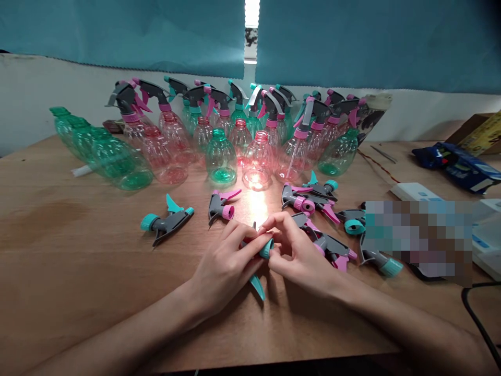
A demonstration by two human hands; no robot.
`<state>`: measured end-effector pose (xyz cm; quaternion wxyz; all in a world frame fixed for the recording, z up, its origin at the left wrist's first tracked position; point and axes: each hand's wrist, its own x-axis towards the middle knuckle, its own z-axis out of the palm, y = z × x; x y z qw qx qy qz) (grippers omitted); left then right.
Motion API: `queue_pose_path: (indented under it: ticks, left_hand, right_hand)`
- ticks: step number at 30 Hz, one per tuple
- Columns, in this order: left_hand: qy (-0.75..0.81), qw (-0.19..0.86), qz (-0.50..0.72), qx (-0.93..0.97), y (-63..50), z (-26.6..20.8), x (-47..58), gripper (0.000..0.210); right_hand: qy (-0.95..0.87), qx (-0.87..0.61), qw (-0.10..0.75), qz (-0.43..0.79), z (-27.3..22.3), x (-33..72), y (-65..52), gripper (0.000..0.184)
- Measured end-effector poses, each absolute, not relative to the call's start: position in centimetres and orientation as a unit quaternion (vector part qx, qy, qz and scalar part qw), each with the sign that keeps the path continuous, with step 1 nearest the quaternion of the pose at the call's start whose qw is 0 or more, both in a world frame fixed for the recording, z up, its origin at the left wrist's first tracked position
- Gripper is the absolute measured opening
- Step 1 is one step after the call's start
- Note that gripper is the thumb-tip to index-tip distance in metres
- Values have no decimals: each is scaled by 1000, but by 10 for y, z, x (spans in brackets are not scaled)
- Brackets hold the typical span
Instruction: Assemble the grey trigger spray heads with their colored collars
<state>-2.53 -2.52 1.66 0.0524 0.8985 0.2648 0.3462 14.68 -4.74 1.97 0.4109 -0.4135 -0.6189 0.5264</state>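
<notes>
Between my hands, low over the front of the table, is a spray trigger head with a teal collar (266, 248) and a teal lever pointing down toward me. My left hand (229, 261) is wrapped round its body, hiding most of the grey part. The fingers of my right hand (297, 256) are bent in a pinch at the collar's open end; whether they hold some small part there is hidden. A grey and pink trigger head (221, 206) lies just beyond my left hand, and a grey and teal one (166, 222) farther left. Several more trigger heads (332, 245) lie beside my right hand.
Green bottles (221, 156) and pink bottles (258, 159) stand in rows at the back, several with trigger heads fitted. At the right are a white power strip (418, 193), a blue packet (457, 164), a black cable (475, 318) and a blurred-out patch.
</notes>
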Motion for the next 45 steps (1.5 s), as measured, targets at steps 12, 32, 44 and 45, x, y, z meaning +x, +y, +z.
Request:
queue_pose_path:
  ticks: [12,32,44,45]
  left_hand:
    - [318,20,336,886,-24,17,-28,26]
    - [352,30,327,877,-19,20,-29,20]
    - [397,146,360,831,-18,21,-35,18]
    - [398,160,365,826,-18,21,-35,18]
  right_hand:
    - [-680,-467,462,325,14,148,-50,41]
    - [-753,-470,457,55,3,138,-55,17]
    - [-602,-513,536,294,22,181,-29,27]
    - [-596,-488,530,354,24,180,-29,27]
